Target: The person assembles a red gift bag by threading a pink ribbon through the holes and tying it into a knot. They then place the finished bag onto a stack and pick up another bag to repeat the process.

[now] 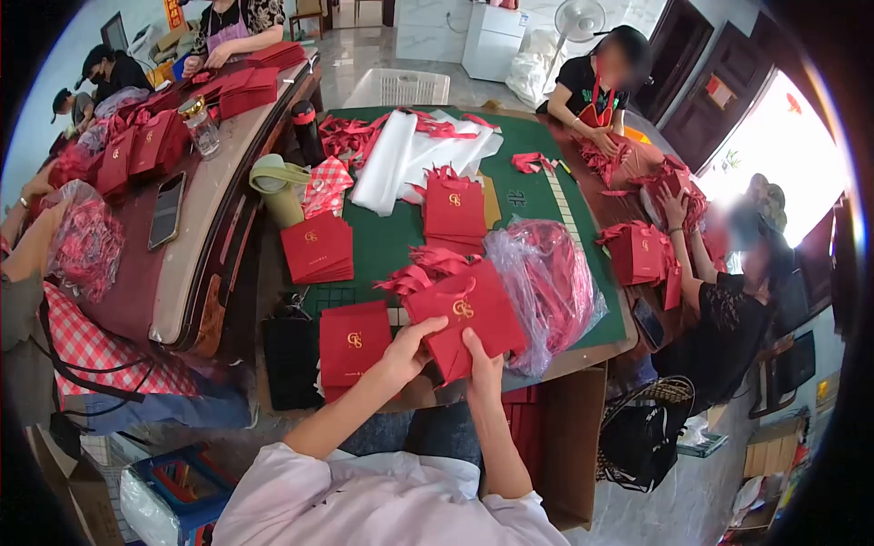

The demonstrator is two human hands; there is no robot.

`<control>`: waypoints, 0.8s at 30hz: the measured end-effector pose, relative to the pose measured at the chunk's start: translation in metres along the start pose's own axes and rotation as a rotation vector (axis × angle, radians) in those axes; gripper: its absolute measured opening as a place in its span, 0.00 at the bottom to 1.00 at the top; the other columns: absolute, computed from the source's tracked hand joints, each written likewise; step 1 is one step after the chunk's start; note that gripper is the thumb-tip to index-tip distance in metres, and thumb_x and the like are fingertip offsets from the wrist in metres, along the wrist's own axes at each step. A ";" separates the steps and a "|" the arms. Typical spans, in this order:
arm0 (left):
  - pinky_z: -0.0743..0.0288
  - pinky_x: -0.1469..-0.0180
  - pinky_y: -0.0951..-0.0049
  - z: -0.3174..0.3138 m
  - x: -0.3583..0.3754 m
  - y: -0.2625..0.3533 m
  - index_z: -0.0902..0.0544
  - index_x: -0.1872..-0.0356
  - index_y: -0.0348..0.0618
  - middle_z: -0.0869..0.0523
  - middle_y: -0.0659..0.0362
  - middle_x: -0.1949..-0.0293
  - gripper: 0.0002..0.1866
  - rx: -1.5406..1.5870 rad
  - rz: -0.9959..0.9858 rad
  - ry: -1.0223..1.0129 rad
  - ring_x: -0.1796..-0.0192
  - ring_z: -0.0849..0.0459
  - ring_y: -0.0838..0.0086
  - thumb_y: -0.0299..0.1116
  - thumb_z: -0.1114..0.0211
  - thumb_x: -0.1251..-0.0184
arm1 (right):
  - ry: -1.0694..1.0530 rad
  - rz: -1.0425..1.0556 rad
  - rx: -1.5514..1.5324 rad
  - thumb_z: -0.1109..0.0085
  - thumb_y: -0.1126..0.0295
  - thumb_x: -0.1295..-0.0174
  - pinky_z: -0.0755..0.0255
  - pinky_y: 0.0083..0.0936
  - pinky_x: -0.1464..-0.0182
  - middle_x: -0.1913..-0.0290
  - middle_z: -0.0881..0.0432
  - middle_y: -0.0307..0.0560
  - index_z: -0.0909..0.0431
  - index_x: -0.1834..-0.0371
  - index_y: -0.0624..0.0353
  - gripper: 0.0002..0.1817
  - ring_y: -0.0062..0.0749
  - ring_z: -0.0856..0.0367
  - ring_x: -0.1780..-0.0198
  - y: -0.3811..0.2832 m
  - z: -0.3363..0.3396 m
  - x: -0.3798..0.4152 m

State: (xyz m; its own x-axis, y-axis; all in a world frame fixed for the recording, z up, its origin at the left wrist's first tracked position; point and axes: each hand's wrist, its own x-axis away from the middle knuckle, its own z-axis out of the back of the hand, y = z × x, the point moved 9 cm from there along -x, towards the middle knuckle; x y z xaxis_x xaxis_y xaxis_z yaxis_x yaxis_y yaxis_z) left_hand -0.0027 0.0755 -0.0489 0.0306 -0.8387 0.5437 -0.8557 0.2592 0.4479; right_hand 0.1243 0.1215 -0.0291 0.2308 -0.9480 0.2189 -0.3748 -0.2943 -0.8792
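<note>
Red gift bag [494,305] clamped in left grip [403,353] and right grip [482,369], I'm likely straightening it, which next needs even pressure.

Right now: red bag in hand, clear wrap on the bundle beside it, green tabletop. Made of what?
Red bag: probably stiff paper or card, matte; flat faces, crisp edges.
Clear wrap: likely thin plastic film, glossy; crinkles and bright highlights.
Green tabletop: matte, perhaps felt or similar cloth; even colour, little glare, texture too fine to tell.
</note>
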 end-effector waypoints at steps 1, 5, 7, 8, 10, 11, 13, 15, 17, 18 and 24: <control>0.25 0.36 0.67 -0.005 0.005 0.010 0.24 0.38 0.43 0.15 0.59 0.44 0.28 -0.081 -0.127 -0.016 0.41 0.17 0.68 0.32 0.25 0.40 | -0.007 -0.065 -0.056 0.31 0.69 0.37 0.24 0.39 0.40 0.36 0.23 0.42 0.36 0.27 0.54 0.35 0.34 0.21 0.38 0.007 0.004 0.003; 0.22 0.40 0.67 -0.001 0.015 0.036 0.24 0.39 0.41 0.15 0.57 0.45 0.26 -0.278 -0.394 -0.097 0.44 0.16 0.70 0.27 0.28 0.38 | -0.056 -0.355 -0.189 0.31 0.69 0.37 0.22 0.34 0.42 0.38 0.22 0.43 0.32 0.31 0.55 0.31 0.32 0.20 0.41 0.016 0.007 0.034; 0.23 0.39 0.67 0.007 0.020 0.048 0.26 0.38 0.39 0.16 0.56 0.45 0.29 -0.318 -0.412 -0.106 0.43 0.17 0.69 0.27 0.26 0.40 | -0.106 -0.350 -0.197 0.30 0.68 0.38 0.23 0.33 0.42 0.38 0.22 0.42 0.33 0.30 0.54 0.33 0.31 0.21 0.40 0.018 0.025 0.029; 0.24 0.38 0.66 0.009 0.022 0.054 0.27 0.37 0.38 0.16 0.55 0.44 0.31 -0.357 -0.422 -0.116 0.42 0.17 0.69 0.27 0.25 0.42 | -0.113 -0.333 -0.107 0.30 0.68 0.38 0.24 0.34 0.41 0.37 0.22 0.43 0.33 0.29 0.56 0.33 0.31 0.21 0.40 0.015 0.034 0.025; 0.26 0.36 0.66 0.002 0.030 0.060 0.29 0.35 0.37 0.18 0.53 0.42 0.35 -0.446 -0.463 -0.091 0.40 0.19 0.68 0.28 0.23 0.45 | -0.004 -0.217 0.128 0.30 0.66 0.37 0.27 0.32 0.37 0.39 0.22 0.46 0.32 0.31 0.61 0.32 0.31 0.21 0.40 -0.001 0.053 0.016; 0.28 0.33 0.65 0.000 0.035 0.064 0.31 0.34 0.36 0.19 0.52 0.41 0.39 -0.545 -0.499 -0.062 0.39 0.20 0.66 0.28 0.21 0.48 | 0.003 -0.214 0.127 0.30 0.66 0.37 0.27 0.32 0.37 0.39 0.22 0.46 0.32 0.31 0.61 0.32 0.31 0.21 0.40 -0.002 0.055 0.013; 0.31 0.32 0.65 0.001 0.034 0.059 0.34 0.32 0.36 0.22 0.51 0.39 0.43 -0.625 -0.485 -0.087 0.36 0.23 0.65 0.29 0.19 0.50 | -0.077 -0.214 0.157 0.32 0.64 0.35 0.28 0.29 0.36 0.40 0.20 0.47 0.31 0.32 0.64 0.31 0.31 0.21 0.41 -0.007 0.050 -0.001; 0.34 0.30 0.64 -0.008 0.034 0.053 0.36 0.31 0.36 0.24 0.50 0.37 0.47 -0.707 -0.472 -0.129 0.34 0.25 0.64 0.30 0.18 0.52 | -0.130 -0.202 0.108 0.33 0.61 0.34 0.29 0.29 0.36 0.40 0.20 0.46 0.31 0.31 0.63 0.31 0.30 0.21 0.41 -0.018 0.029 -0.003; 0.35 0.28 0.65 -0.017 0.043 0.049 0.40 0.29 0.34 0.25 0.49 0.35 0.47 -0.692 -0.416 -0.142 0.32 0.26 0.64 0.29 0.21 0.48 | -0.076 -0.346 0.181 0.34 0.59 0.33 0.28 0.30 0.36 0.39 0.20 0.47 0.31 0.31 0.61 0.31 0.31 0.21 0.40 -0.016 0.021 0.005; 0.36 0.28 0.65 -0.016 0.042 0.050 0.42 0.28 0.34 0.26 0.50 0.35 0.49 -0.678 -0.385 -0.140 0.32 0.27 0.64 0.28 0.21 0.49 | -0.086 -0.325 0.151 0.35 0.57 0.32 0.26 0.30 0.38 0.40 0.19 0.46 0.30 0.32 0.59 0.30 0.31 0.20 0.41 -0.014 0.019 0.004; 0.35 0.28 0.65 -0.016 0.037 0.052 0.43 0.26 0.35 0.26 0.50 0.35 0.48 -0.706 -0.398 -0.188 0.32 0.26 0.65 0.26 0.23 0.46 | -0.155 -0.276 0.073 0.35 0.56 0.32 0.22 0.32 0.43 0.43 0.18 0.48 0.28 0.35 0.62 0.28 0.31 0.17 0.45 0.013 0.030 -0.006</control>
State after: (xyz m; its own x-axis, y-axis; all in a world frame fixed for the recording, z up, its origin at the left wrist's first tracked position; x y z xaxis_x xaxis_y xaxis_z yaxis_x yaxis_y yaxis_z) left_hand -0.0375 0.0652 0.0061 0.1223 -0.9809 0.1514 -0.2721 0.1135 0.9555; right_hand 0.1451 0.1275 -0.0545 0.4504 -0.8025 0.3912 -0.2152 -0.5229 -0.8248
